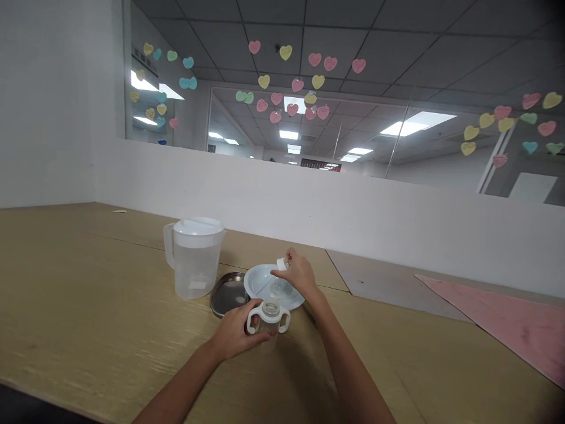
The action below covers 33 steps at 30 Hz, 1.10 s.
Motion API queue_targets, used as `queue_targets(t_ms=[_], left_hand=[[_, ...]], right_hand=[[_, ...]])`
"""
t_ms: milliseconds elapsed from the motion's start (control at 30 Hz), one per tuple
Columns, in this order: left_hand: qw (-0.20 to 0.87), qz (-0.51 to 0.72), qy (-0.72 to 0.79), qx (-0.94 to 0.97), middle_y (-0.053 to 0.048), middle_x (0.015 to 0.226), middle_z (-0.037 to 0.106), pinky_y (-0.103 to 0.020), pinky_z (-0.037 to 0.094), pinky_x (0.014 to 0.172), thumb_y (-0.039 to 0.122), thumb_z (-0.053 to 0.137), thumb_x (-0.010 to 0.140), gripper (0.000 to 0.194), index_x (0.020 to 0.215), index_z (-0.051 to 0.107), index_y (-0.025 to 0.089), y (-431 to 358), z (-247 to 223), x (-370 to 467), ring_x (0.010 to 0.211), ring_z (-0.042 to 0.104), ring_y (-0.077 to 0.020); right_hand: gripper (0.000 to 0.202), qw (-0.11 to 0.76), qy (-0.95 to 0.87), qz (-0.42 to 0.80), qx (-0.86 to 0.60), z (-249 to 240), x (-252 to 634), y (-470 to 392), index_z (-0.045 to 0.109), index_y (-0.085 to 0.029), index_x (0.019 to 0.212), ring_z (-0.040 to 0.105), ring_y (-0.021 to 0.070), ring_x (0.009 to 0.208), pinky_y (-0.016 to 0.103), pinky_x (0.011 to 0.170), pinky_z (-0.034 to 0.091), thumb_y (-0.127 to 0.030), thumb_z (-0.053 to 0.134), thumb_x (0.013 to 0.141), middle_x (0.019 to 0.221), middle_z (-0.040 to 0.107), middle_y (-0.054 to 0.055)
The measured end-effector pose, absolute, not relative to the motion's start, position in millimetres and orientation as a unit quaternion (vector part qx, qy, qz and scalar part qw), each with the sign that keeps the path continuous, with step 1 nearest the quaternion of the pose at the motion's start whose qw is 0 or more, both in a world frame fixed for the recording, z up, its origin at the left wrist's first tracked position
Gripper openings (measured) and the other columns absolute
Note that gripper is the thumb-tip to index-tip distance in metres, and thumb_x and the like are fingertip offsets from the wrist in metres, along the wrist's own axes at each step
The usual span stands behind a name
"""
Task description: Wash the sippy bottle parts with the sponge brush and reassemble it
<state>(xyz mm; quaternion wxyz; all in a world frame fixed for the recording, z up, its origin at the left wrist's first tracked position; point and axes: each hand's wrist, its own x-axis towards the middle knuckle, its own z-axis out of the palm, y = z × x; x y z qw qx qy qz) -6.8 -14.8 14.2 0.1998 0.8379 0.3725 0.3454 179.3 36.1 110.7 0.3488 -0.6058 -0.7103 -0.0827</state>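
My left hand [238,331] is closed around a clear baby bottle [271,323] with a white two-handled ring. The bottle stands upright with its threaded mouth uncovered. My right hand [300,272] pinches a small white bottle cap [282,264], held above a pale divided bowl [252,282]. Whether the cap carries a nipple I cannot make out. Behind the left hand, a round metal tray [227,294] lies beside the bowl, close to its left rim.
A translucent lidded pitcher [196,265] stands left of the metal tray. The wooden table [88,294] runs back to a white wall with a window above, dotted with heart-shaped notes. A pink sheet [507,321] lies at the right.
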Motion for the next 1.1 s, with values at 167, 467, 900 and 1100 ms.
queue_targets(t_ms=[167,467,900,1100], left_hand=[[0.202,0.344,0.373,0.838,0.003,0.074,0.059,-0.023,0.037,0.061,0.057,0.057,0.069,0.058,0.115,0.045,0.024,-15,14,-7,0.066,0.055,-0.0152],[0.205,0.347,0.367,0.838,0.003,0.072,0.057,-0.022,0.037,0.06,0.053,0.059,0.069,0.056,0.116,0.044,0.025,-14,12,-6,0.065,0.054,-0.0142],[0.195,0.347,0.373,0.838,0.002,0.072,0.058,-0.023,0.038,0.062,0.056,0.057,0.07,0.057,0.115,0.045,0.023,-15,11,-6,0.064,0.054,-0.0151],[0.203,0.351,0.364,0.838,0.002,0.074,0.059,-0.023,0.038,0.062,0.054,0.057,0.07,0.057,0.116,0.045,0.023,-14,13,-6,0.066,0.054,-0.0154]], right_hand=[[0.044,0.362,-0.704,-0.078,-0.606,110,179,36,0.046,-0.019,0.079,0.051,0.0158,0.065,0.022,0.052,0.025,-0.043,0.074,0.055,0.072,0.057,0.001],[0.042,0.373,-0.704,-0.083,-0.599,110,178,36,0.039,-0.02,0.072,0.044,0.0125,0.056,0.022,0.05,0.025,-0.041,0.072,0.056,0.062,0.05,-0.003],[0.032,0.448,-0.697,-0.155,-0.538,115,171,37,0.029,-0.021,0.058,0.039,0.0111,0.053,0.023,0.05,0.027,-0.031,0.06,0.06,0.058,0.043,-0.003],[0.035,0.452,-0.698,-0.089,-0.548,117,168,32,0.037,-0.02,0.08,0.045,0.013,0.055,0.022,0.051,0.03,-0.034,0.061,0.059,0.066,0.049,-0.003]])
